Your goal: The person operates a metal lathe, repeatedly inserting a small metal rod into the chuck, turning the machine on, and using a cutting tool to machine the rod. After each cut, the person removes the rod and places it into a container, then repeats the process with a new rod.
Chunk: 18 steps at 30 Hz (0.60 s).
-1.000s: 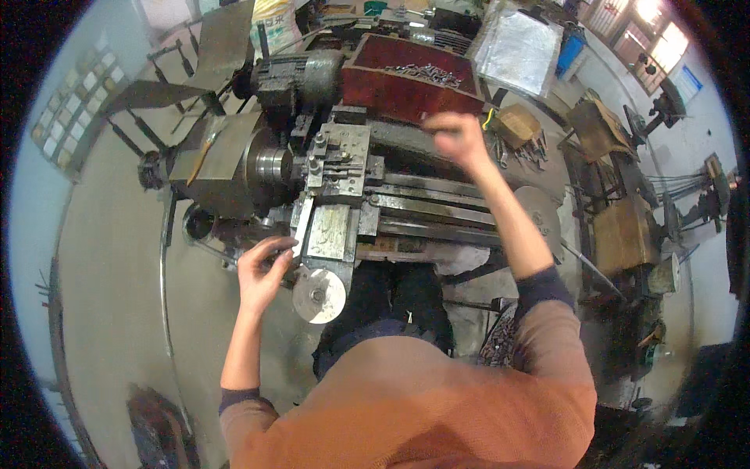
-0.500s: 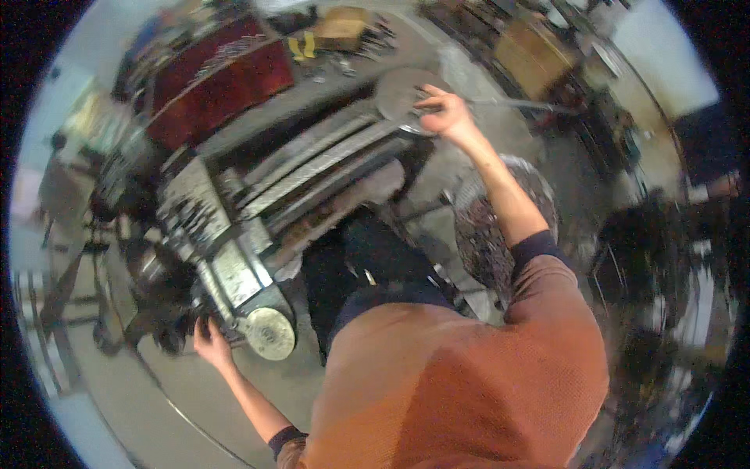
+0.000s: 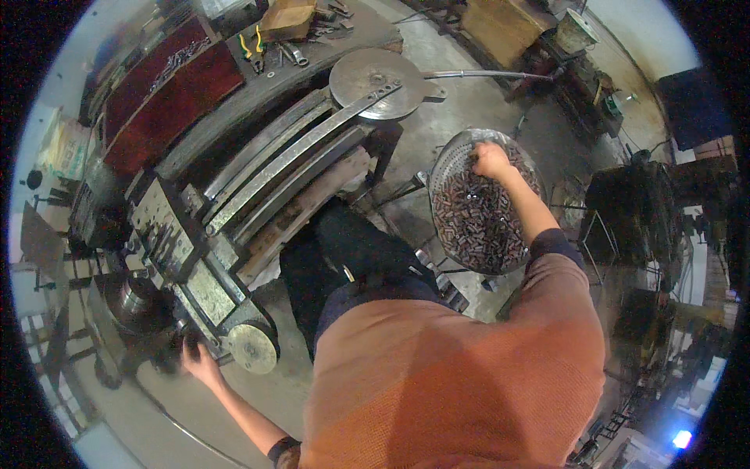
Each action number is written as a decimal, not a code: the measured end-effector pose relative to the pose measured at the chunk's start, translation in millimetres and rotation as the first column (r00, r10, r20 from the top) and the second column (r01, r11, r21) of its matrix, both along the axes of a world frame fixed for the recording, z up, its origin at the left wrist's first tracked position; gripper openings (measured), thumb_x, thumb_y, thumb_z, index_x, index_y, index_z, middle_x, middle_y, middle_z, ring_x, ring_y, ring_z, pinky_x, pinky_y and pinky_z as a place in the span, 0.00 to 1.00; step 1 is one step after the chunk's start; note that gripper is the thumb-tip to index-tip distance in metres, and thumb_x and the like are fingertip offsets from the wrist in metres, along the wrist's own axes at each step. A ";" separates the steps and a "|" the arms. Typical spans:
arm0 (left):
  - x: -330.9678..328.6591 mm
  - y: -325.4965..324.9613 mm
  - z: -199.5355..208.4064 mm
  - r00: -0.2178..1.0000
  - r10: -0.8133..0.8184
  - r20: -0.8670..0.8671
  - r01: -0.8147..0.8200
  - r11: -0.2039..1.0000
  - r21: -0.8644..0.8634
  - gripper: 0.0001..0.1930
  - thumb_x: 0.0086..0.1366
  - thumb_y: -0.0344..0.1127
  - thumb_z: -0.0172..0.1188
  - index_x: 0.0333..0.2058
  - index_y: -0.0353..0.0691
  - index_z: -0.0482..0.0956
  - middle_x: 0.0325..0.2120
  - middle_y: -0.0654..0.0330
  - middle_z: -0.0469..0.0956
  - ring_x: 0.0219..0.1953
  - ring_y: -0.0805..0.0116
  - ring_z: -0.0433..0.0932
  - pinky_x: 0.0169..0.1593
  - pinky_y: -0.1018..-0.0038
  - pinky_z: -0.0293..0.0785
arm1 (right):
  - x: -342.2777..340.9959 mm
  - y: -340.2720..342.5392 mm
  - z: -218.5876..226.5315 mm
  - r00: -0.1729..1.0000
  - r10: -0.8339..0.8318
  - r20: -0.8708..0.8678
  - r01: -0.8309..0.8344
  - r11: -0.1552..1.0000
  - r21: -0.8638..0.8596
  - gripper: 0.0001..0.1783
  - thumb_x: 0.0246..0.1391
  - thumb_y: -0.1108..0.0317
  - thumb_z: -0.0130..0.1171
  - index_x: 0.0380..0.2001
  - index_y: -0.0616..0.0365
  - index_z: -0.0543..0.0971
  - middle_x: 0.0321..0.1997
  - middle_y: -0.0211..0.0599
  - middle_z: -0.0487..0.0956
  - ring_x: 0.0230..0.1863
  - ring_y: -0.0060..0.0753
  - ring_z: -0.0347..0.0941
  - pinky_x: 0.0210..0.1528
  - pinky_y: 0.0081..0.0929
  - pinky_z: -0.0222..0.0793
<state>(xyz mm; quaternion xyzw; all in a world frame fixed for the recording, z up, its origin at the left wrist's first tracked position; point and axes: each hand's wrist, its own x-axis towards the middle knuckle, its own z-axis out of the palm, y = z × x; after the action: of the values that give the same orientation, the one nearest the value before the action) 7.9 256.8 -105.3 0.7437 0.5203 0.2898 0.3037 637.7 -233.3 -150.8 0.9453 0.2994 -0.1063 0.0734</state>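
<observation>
My right hand [image 3: 492,161] reaches into a round perforated metal basin [image 3: 451,156]. Its fingers are closed and point down at a heap of small brownish metal pieces [image 3: 476,223]; whatever lies between them is hidden. On the left, my left hand [image 3: 203,366] is beside the lower end of a long metal machine [image 3: 205,293], close to its round pale disc [image 3: 252,349]. Thumb and fingers there are apart, near a dark part of the machine that is hard to make out. At the machine's far end, a flat steel wheel [image 3: 367,66] carries a long bar [image 3: 305,148].
Behind the machine stands a dark red bin [image 3: 168,94] of small metal parts. Pliers [image 3: 254,51] with yellow handles and a cardboard box [image 3: 287,19] lie on the bench. A rod [image 3: 484,74] sticks out rightward from the wheel. A bucket [image 3: 576,33] stands far right.
My right hand has left the steel wheel and come down to the right, into the basin. My left hand stays beside the machine's lower end. The view has shifted slightly.
</observation>
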 end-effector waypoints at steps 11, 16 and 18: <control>1.8 8.4 -1.1 0.996 -0.026 -0.088 0.025 1.000 -0.014 0.18 0.57 0.26 0.54 0.47 0.28 0.69 0.42 0.52 0.74 0.44 0.65 0.72 0.49 0.74 0.66 | -13.7 19.2 26.5 0.999 -0.001 0.048 -0.001 0.999 0.040 0.24 0.29 0.63 0.60 0.37 0.58 0.78 0.48 0.41 0.71 0.52 0.43 0.64 0.53 0.40 0.60; 10.9 -15.4 66.4 0.992 -0.124 0.008 0.124 0.987 -0.103 0.18 0.59 0.25 0.52 0.49 0.29 0.67 0.41 0.55 0.73 0.42 0.68 0.72 0.48 0.75 0.67 | -67.0 51.2 56.6 0.964 0.260 -0.062 -0.132 0.665 0.735 0.29 0.27 0.72 0.57 0.42 0.61 0.75 0.50 0.49 0.67 0.51 0.51 0.65 0.53 0.37 0.62; 37.0 -31.5 104.7 0.987 -0.125 0.096 0.122 0.992 0.039 0.18 0.59 0.26 0.54 0.48 0.30 0.69 0.39 0.56 0.74 0.39 0.72 0.73 0.43 0.78 0.69 | -107.4 95.7 89.8 0.898 0.438 -0.046 -0.199 0.496 0.845 0.28 0.27 0.70 0.55 0.42 0.61 0.75 0.50 0.52 0.66 0.50 0.50 0.66 0.50 0.32 0.62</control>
<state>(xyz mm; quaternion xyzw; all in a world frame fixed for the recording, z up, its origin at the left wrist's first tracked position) 44.8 225.4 -0.6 0.7643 0.4527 0.3152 0.3340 530.3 -137.6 -61.1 0.7734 0.4912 -0.0593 -0.3964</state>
